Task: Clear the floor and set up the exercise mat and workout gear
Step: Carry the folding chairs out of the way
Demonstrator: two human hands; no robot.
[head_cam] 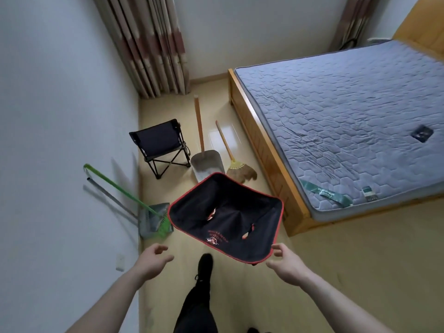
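left hand (153,259): loose, half-open, holding nothing
right hand (286,261): fingers at camp chair (225,217) rim, grip unclear

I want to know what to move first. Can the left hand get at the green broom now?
Probably yes. The left hand is open and holds nothing, and bare floor lies between it and the green broom leaning on the wall. The red-edged chair stands to the right, off that path.

Bare forearms without sleeves, black trousers (197,306), black lace-up shoe (204,266)
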